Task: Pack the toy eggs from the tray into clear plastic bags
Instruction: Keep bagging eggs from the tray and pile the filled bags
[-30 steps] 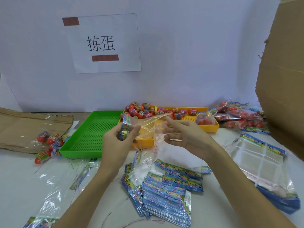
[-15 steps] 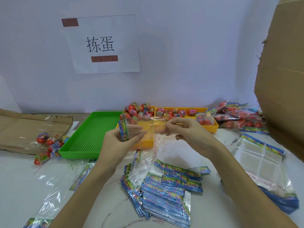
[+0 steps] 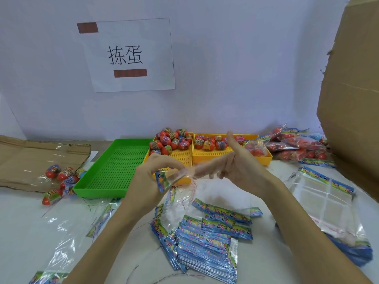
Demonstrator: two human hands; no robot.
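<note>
Eggs [image 3: 174, 141] fill yellow trays [image 3: 229, 155]; green tray [image 3: 114, 167] beside.

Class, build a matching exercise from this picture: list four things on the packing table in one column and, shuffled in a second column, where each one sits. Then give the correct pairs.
Things
1. green tray
2. cardboard box
3. paper sign
4. stack of empty bags

Places
A. on the wall
B. at the right edge of the view
C. on the table in front, between the forearms
D. left of the yellow trays

Pairs: 1-D, 2-B, 3-A, 4-C
</note>
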